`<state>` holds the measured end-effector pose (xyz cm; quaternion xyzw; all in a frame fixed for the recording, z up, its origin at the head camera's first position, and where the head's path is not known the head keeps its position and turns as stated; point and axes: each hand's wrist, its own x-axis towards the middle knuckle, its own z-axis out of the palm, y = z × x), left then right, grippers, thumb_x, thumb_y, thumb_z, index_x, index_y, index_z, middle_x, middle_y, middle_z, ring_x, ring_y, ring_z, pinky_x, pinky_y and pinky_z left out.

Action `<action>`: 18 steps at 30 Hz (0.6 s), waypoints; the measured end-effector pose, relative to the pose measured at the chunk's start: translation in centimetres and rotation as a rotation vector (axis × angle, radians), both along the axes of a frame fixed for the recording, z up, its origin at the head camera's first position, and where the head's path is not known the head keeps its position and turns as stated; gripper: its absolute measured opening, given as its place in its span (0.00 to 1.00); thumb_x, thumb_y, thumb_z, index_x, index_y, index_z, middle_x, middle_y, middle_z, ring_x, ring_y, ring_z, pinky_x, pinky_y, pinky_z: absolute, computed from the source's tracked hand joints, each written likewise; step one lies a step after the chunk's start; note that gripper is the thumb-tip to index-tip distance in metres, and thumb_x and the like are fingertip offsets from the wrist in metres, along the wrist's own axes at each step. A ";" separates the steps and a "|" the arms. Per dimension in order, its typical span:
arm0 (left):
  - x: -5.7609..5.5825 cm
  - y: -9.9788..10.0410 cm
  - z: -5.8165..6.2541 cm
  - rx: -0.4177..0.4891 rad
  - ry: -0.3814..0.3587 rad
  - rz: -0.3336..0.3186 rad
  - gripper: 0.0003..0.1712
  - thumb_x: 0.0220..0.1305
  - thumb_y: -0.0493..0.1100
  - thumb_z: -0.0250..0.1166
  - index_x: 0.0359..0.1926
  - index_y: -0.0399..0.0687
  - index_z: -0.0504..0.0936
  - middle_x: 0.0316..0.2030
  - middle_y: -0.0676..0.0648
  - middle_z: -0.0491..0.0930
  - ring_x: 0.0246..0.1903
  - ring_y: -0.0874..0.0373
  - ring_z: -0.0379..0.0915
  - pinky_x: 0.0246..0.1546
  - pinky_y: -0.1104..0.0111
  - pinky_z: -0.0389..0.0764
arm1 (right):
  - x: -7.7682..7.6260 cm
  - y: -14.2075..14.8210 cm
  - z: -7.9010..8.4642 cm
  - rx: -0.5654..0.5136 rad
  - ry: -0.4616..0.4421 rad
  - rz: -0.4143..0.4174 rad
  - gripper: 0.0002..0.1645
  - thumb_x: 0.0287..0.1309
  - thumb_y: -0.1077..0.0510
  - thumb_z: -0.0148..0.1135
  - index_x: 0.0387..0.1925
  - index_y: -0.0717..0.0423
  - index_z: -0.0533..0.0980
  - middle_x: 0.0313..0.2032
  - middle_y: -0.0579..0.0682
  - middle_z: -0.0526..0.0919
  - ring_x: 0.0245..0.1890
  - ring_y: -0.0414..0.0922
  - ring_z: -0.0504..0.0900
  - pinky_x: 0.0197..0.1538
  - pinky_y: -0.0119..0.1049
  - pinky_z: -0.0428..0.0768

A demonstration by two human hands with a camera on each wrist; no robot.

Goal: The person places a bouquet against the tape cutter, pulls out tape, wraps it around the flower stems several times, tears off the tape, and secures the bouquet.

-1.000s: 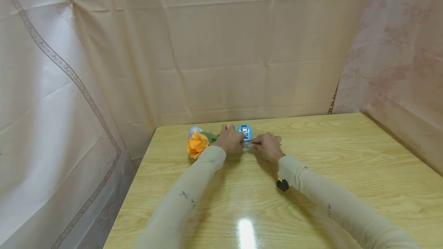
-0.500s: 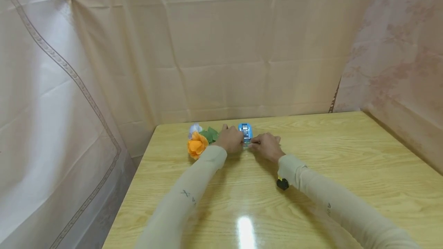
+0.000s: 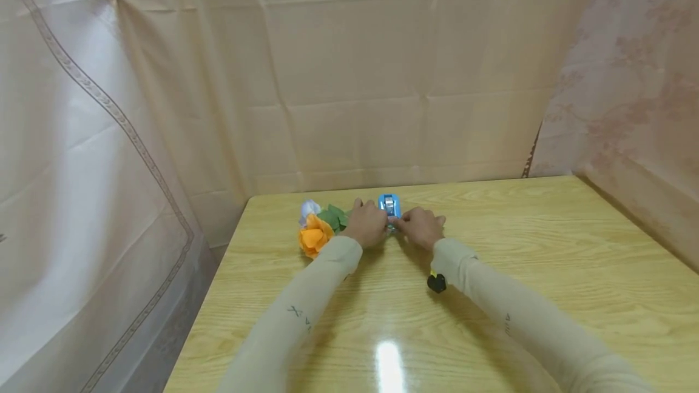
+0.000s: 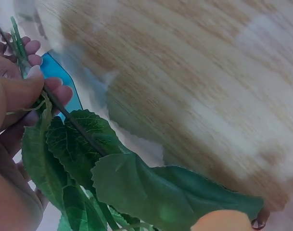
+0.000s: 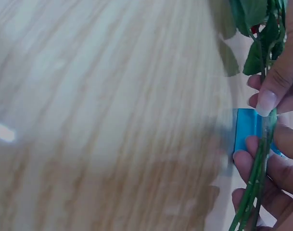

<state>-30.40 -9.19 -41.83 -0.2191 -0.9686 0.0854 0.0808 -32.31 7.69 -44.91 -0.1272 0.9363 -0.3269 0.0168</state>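
In the head view, my left hand [image 3: 367, 223] grips the green stems [image 4: 74, 118] of a bunch of artificial flowers. Its thumb and fingers pinch them just below the leaves [image 4: 136, 183]. An orange flower [image 3: 315, 235] and a pale lilac one [image 3: 309, 210] lie out to the left. Close beside it, my right hand [image 3: 422, 227] holds the lower stem ends [image 5: 254, 187] between thumb and curled fingers. A shiny clear band, looking like tape [image 5: 266, 127], lies along the stems between both hands. Just behind the stems stands a blue tape dispenser [image 3: 389, 204], partly hidden by the fingers.
The wooden table [image 3: 519, 223] has its back edge just beyond the dispenser. Beige curtains [image 3: 338, 77] hang behind and at both sides. A black and yellow object [image 3: 436, 282] shows under the right cuff.
The right hand has come slightly nearer the left, and its wrist has turned a little. Both hands stay at the stems before the dispenser.
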 end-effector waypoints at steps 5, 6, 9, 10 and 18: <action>-0.2 0.0 -0.2 -0.009 0.005 -0.005 0.16 0.71 0.55 0.65 0.29 0.54 0.86 0.24 0.55 0.76 0.31 0.58 0.68 0.42 0.61 0.64 | -0.2 0.2 0.5 0.005 -0.036 -0.001 0.27 0.71 0.36 0.59 0.30 0.52 0.87 0.26 0.45 0.87 0.47 0.57 0.84 0.64 0.73 0.48; -0.3 0.1 -0.2 -0.014 0.007 -0.006 0.16 0.72 0.55 0.65 0.28 0.54 0.85 0.23 0.55 0.76 0.31 0.58 0.69 0.42 0.60 0.64 | -0.2 0.2 0.6 0.009 -0.038 -0.002 0.27 0.70 0.36 0.60 0.30 0.52 0.88 0.27 0.45 0.88 0.47 0.57 0.84 0.64 0.74 0.48; -0.3 0.1 -0.3 -0.028 0.013 -0.003 0.17 0.72 0.55 0.64 0.28 0.54 0.85 0.24 0.54 0.77 0.31 0.58 0.69 0.43 0.59 0.66 | -0.3 0.2 0.8 0.025 -0.039 0.003 0.26 0.71 0.37 0.60 0.29 0.52 0.88 0.28 0.46 0.88 0.47 0.57 0.84 0.63 0.72 0.50; -0.3 0.1 -0.3 -0.031 0.013 0.000 0.17 0.72 0.56 0.64 0.28 0.54 0.85 0.24 0.54 0.77 0.31 0.58 0.69 0.43 0.59 0.66 | -0.3 0.1 0.9 0.033 -0.035 0.006 0.26 0.71 0.37 0.60 0.29 0.52 0.88 0.28 0.45 0.88 0.46 0.56 0.84 0.63 0.71 0.52; -0.1 0.1 -0.5 -0.029 0.015 0.012 0.16 0.72 0.56 0.64 0.30 0.54 0.87 0.25 0.55 0.78 0.32 0.57 0.69 0.42 0.60 0.65 | -0.4 -0.1 1.1 0.063 -0.009 0.036 0.26 0.72 0.41 0.60 0.26 0.53 0.87 0.22 0.45 0.85 0.38 0.51 0.82 0.62 0.68 0.54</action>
